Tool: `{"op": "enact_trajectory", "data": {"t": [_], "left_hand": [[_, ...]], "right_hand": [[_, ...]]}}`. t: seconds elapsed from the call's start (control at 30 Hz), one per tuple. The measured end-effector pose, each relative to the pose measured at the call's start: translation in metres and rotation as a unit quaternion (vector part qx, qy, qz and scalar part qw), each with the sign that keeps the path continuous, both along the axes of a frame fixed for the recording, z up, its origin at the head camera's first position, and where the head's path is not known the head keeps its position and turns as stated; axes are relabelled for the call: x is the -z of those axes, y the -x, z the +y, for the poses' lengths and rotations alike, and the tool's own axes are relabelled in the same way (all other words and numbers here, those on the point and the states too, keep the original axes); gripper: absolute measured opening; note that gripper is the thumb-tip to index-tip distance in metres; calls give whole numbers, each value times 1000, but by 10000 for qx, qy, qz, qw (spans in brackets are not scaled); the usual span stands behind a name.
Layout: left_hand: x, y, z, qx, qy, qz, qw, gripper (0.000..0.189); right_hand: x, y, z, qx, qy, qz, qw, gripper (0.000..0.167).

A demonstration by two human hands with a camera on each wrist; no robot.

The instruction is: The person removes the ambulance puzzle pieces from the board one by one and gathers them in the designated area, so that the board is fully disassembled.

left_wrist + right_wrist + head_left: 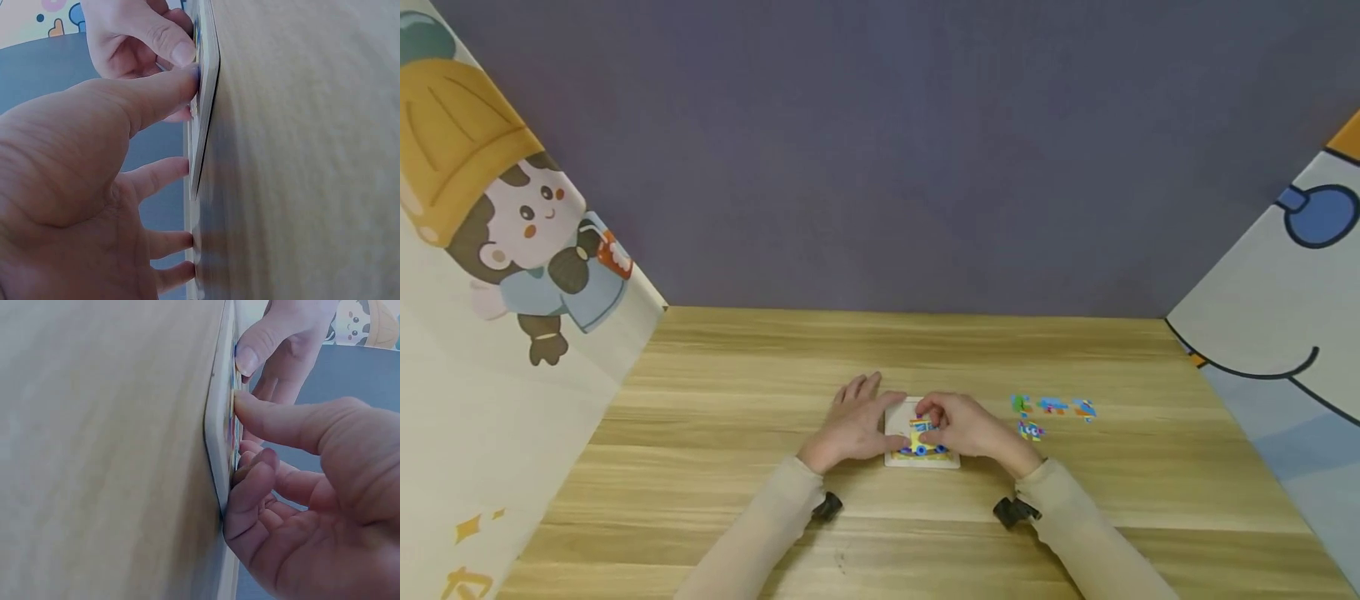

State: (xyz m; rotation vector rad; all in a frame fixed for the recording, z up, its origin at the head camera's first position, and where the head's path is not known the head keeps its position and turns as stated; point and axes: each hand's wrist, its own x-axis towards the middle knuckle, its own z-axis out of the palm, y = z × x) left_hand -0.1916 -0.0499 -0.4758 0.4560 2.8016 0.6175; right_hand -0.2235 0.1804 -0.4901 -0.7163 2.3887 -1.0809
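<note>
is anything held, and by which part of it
Cannot tell whether the right hand, curled at the puzzle board, grips anything; the left hand only touches it.

Soft light fills the head view; the wall (880, 158) at twelve o'clock looks dark. In the left wrist view, the table (312, 156) is blurry at three o'clock.

Wood-grain table (715, 375), pale puzzle board (896, 420), four colourful pieces (1053, 406) right of it
</note>
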Motion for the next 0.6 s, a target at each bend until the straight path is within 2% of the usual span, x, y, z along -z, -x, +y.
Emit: {"op": "enact_trajectory", "data": {"t": [0.37,0.6], "left_hand": [[-2,1,0,20,1,-6,10000,71],[-2,0,-1,-16,-58,-35,10000,71]], "right_hand": [[-3,1,0,94,66,-184,9998,30],[-4,-1,2,-73,188,-281,9994,40]]}}
